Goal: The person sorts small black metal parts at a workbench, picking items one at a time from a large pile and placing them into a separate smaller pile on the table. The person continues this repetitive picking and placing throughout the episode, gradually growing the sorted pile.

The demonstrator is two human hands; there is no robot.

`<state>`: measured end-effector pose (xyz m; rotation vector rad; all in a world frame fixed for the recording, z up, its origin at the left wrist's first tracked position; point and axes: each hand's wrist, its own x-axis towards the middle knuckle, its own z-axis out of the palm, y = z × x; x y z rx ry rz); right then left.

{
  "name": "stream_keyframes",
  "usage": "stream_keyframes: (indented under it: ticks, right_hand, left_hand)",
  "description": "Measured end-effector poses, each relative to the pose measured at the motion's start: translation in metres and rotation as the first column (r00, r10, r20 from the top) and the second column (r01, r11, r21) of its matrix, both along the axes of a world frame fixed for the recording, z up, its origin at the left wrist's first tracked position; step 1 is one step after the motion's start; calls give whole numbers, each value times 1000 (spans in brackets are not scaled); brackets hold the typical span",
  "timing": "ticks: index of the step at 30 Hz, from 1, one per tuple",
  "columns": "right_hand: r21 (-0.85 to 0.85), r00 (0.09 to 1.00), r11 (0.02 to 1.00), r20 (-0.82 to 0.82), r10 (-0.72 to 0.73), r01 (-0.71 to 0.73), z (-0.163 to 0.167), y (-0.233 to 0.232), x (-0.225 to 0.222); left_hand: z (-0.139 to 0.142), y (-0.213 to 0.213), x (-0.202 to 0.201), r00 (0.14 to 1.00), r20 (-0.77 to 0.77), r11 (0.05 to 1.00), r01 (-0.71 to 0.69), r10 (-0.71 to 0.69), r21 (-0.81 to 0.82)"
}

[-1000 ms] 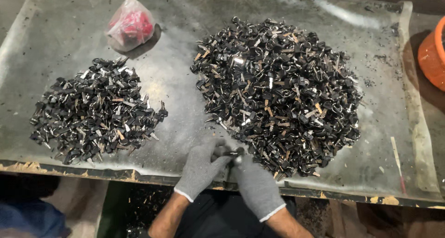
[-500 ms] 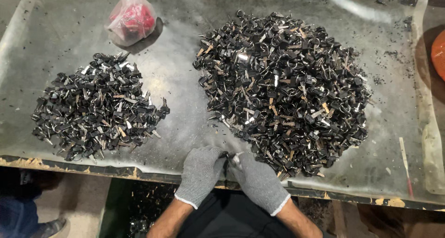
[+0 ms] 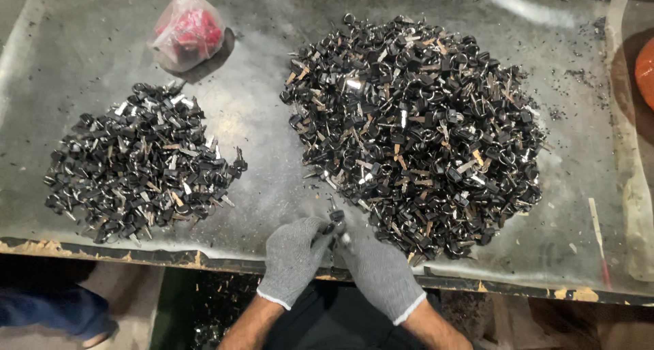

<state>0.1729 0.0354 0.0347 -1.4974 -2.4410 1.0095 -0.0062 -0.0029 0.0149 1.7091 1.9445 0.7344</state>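
Low in the frame's centre, the gloved left hand [image 3: 294,257] and gloved right hand [image 3: 379,271] meet fingertip to fingertip, forearms bare.

The light is soft and comes from above. It makes pale glare on the plastic sheet [image 3: 272,111] over the worktop, strongest near the far edge and far left corner. Shadows are short. The picture is sharp in the middle, slightly darker below the near edge.

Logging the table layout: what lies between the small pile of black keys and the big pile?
In the head view, only bare grey table sheet separates the small pile from the big pile; the bagged red item sits farther back.
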Motion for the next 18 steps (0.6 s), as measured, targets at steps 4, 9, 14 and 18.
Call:
stream_keyframes:
  ticks: [4, 9, 14, 18]
  right_hand:
    - [-9, 996, 997, -39, 78, -78, 3, 12, -1]
    - [60, 966, 997, 255, 41, -58, 1, 6, -17]
    - [85, 969, 995, 246, 30, -52, -4, 2, -24]
    - [101, 973, 994, 228, 22, -46, -5, 7, -23]
  left_hand:
    - [-4, 1, 0, 998, -41, 999, 50, -49, 18]
    - [-13, 1, -1, 990, -72, 992, 122, -123, -19]
    - [-16, -2, -4, 982, -75, 963, 183, -171, 196]
    - [-12, 0, -2, 972, -122, 968, 216, -201, 128]
